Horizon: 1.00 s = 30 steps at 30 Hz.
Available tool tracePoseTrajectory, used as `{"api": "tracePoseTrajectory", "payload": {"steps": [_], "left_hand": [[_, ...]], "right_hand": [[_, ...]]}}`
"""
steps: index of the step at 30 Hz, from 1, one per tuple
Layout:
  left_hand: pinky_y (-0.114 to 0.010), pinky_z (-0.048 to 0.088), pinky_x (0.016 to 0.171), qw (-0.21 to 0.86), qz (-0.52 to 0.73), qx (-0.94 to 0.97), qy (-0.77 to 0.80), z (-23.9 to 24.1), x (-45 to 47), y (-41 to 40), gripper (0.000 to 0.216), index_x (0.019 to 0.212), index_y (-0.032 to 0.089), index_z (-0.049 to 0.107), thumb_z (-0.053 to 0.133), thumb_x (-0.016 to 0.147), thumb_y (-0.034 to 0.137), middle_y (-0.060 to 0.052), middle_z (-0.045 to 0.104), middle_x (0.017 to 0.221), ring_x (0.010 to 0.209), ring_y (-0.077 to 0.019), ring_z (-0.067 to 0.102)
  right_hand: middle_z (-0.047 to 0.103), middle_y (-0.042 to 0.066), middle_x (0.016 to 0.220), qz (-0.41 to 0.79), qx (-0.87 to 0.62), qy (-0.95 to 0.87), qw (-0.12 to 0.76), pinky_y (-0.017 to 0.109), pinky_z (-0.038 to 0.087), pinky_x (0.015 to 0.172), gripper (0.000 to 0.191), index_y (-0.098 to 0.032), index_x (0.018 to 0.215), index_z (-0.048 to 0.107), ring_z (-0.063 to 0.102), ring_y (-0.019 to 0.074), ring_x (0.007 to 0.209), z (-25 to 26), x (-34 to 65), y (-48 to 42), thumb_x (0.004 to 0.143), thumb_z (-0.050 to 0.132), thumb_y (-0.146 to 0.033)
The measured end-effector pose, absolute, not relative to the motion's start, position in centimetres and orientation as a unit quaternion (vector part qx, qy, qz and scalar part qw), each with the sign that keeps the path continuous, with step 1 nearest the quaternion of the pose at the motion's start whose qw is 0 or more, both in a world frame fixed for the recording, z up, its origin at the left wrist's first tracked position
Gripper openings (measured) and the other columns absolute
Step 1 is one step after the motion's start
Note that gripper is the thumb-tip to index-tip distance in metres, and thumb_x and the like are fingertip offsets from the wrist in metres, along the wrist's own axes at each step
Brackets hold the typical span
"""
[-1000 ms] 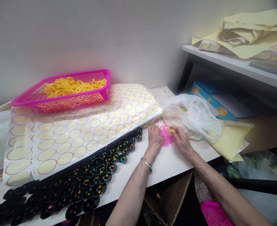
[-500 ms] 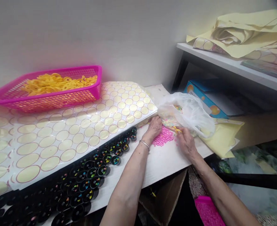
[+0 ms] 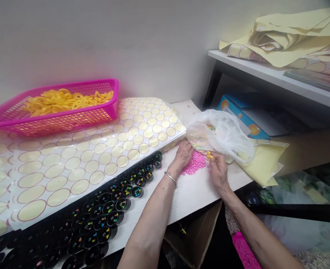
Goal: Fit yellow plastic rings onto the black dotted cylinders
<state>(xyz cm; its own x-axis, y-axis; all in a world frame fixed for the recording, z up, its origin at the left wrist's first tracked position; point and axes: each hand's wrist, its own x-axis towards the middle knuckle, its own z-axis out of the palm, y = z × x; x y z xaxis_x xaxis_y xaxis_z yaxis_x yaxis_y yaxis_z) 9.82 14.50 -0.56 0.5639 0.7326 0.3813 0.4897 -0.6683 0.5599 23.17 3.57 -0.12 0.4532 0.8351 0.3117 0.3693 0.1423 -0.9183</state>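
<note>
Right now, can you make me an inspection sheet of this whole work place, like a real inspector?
Surface: white tabletop, with things spread over much of it.
Job's things: pink bits in a loose pile; a small yellow piece, held up beside them.
Clutter: black cups with colourful bits inside, printed sheets, a pink basket of yellow pieces, a plastic bag.
Hands: left hand at the pile's edge, grip hidden; right hand pinches the small yellow piece.
Cables: nothing seen.
Surroundings: grey wall behind; shelf at right with yellow paper.
</note>
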Motion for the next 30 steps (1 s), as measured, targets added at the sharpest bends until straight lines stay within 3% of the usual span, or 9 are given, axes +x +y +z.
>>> {"api": "tracePoseTrajectory", "payload": {"steps": [6, 10, 13, 15, 19, 24, 27, 30], "left_hand": [[-0.031, 0.04, 0.083, 0.266, 0.334, 0.826, 0.368, 0.5, 10.0, 12.4, 0.026, 0.077, 0.016, 0.058, 0.035, 0.088, 0.023, -0.005, 0.061, 0.085, 0.085, -0.0163, 0.052], [-0.03, 0.043, 0.079, 0.315, 0.335, 0.789, 0.406, 1.5, 8.5, 11.2, 0.029, 0.076, 0.017, 0.055, 0.032, 0.09, 0.028, -0.005, 0.059, 0.083, 0.082, -0.0158, 0.053], [-0.037, 0.039, 0.092, 0.285, 0.307, 0.791, 0.446, 1.4, 7.2, 9.1, 0.025, 0.092, 0.018, 0.056, 0.041, 0.086, 0.038, -0.009, 0.057, 0.106, 0.105, -0.0214, 0.048], [-0.042, 0.031, 0.101, 0.266, 0.292, 0.788, 0.472, 1.3, 7.1, 7.5, 0.035, 0.109, 0.018, 0.05, 0.043, 0.085, 0.042, -0.012, 0.048, 0.123, 0.121, -0.0253, 0.038], [-0.044, 0.03, 0.103, 0.253, 0.27, 0.803, 0.467, 1.9, 8.5, 5.5, 0.043, 0.123, 0.013, 0.041, 0.033, 0.089, 0.038, -0.015, 0.045, 0.125, 0.121, -0.0253, 0.037], [-0.039, 0.039, 0.095, 0.238, 0.307, 0.821, 0.419, 3.5, 8.9, 4.8, 0.036, 0.121, 0.017, 0.044, 0.032, 0.089, 0.031, -0.011, 0.052, 0.118, 0.111, -0.0214, 0.045], [-0.038, 0.04, 0.093, 0.186, 0.311, 0.839, 0.406, 4.2, 6.9, 4.6, 0.03, 0.113, 0.019, 0.051, 0.039, 0.087, 0.027, -0.01, 0.055, 0.113, 0.108, -0.0211, 0.046], [-0.038, 0.044, 0.085, 0.137, 0.299, 0.847, 0.418, 5.5, 3.6, 4.7, 0.016, 0.089, 0.019, 0.061, 0.047, 0.082, 0.025, -0.009, 0.061, 0.098, 0.095, -0.0218, 0.051]], "right_hand": [[0.053, 0.011, 0.113, 0.21, -0.613, -0.473, 0.597, 0.042, 0.032, 0.096, 0.019, -0.018, 0.084, 0.05, 0.047, 0.0218, 0.108, 0.3, 20.8, 3.5, 0.083, 0.045, -0.036], [0.055, 0.009, 0.102, 0.164, -0.613, -0.48, 0.606, 0.04, 0.035, 0.092, 0.018, -0.018, 0.078, 0.051, 0.049, 0.0209, 0.1, 0.9, 21.1, 3.1, 0.083, 0.046, -0.034], [0.056, 0.006, 0.087, 0.114, -0.629, -0.494, 0.589, 0.038, 0.037, 0.087, 0.017, -0.018, 0.08, 0.055, 0.05, 0.0199, 0.09, 1.8, 21.9, 3.0, 0.082, 0.047, -0.033], [0.057, 0.004, 0.08, 0.11, -0.635, -0.527, 0.555, 0.036, 0.039, 0.081, 0.017, -0.018, 0.08, 0.057, 0.051, 0.0192, 0.082, 2.7, 22.1, 3.5, 0.081, 0.047, -0.031], [0.06, 0.004, 0.075, 0.143, -0.611, -0.637, 0.448, 0.032, 0.038, 0.074, 0.014, -0.018, 0.074, 0.06, 0.052, 0.0182, 0.076, 4.8, 21.3, 6.4, 0.078, 0.048, -0.026], [0.061, 0.002, 0.069, 0.193, -0.595, -0.717, 0.308, 0.028, 0.037, 0.065, 0.013, -0.019, 0.067, 0.061, 0.053, 0.0167, 0.07, 6.1, 19.2, 10.2, 0.071, 0.049, -0.021], [0.059, 0.001, 0.061, 0.252, -0.555, -0.734, 0.3, 0.026, 0.036, 0.058, 0.015, -0.019, 0.063, 0.061, 0.052, 0.0157, 0.062, 5.7, 18.6, 11.4, 0.068, 0.048, -0.023], [0.059, 0.0, 0.061, 0.275, -0.525, -0.733, 0.335, 0.026, 0.037, 0.056, 0.016, -0.018, 0.063, 0.061, 0.051, 0.0158, 0.06, 5.0, 18.7, 12.1, 0.067, 0.047, -0.023]]}}
